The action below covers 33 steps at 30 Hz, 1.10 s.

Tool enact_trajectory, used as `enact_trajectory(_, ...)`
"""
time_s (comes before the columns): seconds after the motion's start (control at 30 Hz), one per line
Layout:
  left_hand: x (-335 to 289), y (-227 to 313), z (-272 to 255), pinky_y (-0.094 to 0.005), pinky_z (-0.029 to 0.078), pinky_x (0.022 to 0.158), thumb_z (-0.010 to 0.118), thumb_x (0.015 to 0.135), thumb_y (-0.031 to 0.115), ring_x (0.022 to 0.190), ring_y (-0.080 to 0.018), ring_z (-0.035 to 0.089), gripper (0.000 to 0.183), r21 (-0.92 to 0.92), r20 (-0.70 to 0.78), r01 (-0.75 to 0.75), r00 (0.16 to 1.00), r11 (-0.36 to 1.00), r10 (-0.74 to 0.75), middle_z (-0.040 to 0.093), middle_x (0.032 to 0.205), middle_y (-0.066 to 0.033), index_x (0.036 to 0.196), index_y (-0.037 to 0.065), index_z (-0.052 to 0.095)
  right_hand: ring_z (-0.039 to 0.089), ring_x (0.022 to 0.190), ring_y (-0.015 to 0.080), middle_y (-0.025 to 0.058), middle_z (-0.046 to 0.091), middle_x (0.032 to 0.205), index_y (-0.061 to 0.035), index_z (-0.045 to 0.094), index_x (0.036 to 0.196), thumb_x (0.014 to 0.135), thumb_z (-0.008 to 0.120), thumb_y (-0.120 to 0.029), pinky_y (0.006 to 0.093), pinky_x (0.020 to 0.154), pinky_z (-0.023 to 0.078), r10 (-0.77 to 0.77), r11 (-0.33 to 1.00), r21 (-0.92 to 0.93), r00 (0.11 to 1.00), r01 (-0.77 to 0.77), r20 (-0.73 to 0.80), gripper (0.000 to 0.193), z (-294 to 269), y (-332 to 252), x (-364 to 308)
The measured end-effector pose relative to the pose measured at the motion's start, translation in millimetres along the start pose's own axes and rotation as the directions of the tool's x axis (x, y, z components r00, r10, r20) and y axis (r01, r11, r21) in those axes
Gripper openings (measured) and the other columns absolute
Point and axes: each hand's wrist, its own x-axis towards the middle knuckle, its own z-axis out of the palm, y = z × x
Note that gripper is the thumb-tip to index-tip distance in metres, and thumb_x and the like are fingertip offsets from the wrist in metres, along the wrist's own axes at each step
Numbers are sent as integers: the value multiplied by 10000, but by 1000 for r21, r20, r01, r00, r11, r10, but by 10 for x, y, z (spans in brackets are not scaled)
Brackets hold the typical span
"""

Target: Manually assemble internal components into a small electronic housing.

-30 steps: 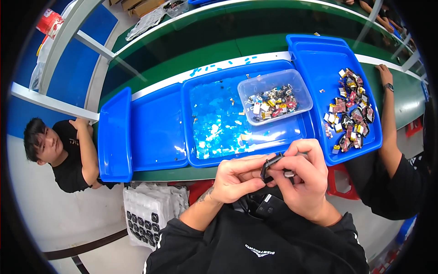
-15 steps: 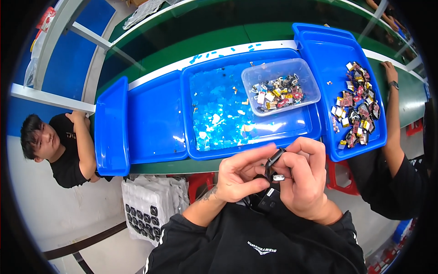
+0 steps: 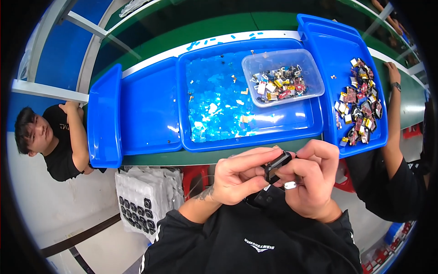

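Blue panels (image 3: 59,52) stand behind a white metal frame (image 3: 50,92); at least 2 red stools (image 3: 193,176) sit below the green table (image 3: 205,158).

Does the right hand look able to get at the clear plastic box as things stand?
Probably yes: the clear plastic box is open-topped with nothing visibly blocking it, though the right hand is occupied with the black part.

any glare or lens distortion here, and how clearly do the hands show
Head view: bright white glare on the blue pieces, with paler streaks on the tray; head view: fisheye bends the white strip and the corners go black; head view: left hand and right hand look fairly clear, though the black part shows little fine detail.
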Motion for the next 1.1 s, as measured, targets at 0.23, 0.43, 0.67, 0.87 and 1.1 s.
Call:
enact_trajectory(0.23,64,2,22,-430,531,882,664,839,11,1109,-421,584,461,97,-13,-5,1000,995,6,529,1203,-375,1268,-81,521,534,690,114,122,429,1022,19,660,911,662,765,92,214,497,447,-5,996,-94,1000,3,-20,280,-89,-43,13)
enact_trajectory(0.43,52,-16,-32,-426,522,891,673,823,-9,1107,-396,584,502,210,108,-109,990,972,87,516,1221,-367,1290,-76,502,494,597,90,111,483,1004,15,657,850,649,737,97,208,423,383,-71,992,-104,997,71,1,232,-35,1,28)
enact_trajectory(0.67,26,-64,39,-354,415,958,615,831,-78,1160,-308,514,477,57,32,-100,995,993,98,461,1316,-257,1293,-92,497,556,684,155,131,495,1007,23,608,813,665,706,92,255,482,462,-92,991,-89,993,98,73,190,-39,-9,70)
enact_trajectory(0.87,12,-75,13,-349,414,950,606,853,-44,1129,-273,518,428,144,105,-139,987,980,125,458,1317,-263,1267,-95,511,555,730,170,141,476,1017,26,591,823,659,705,92,258,517,475,-99,994,-31,985,105,138,211,-94,-5,54)
enact_trajectory(1.1,11,-144,-10,-344,417,961,580,865,-60,1159,-255,506,437,69,120,-180,978,981,171,407,1360,-271,1286,-108,469,532,757,192,175,431,1063,20,562,844,650,667,152,266,572,485,-78,996,60,979,68,187,257,-104,11,25)
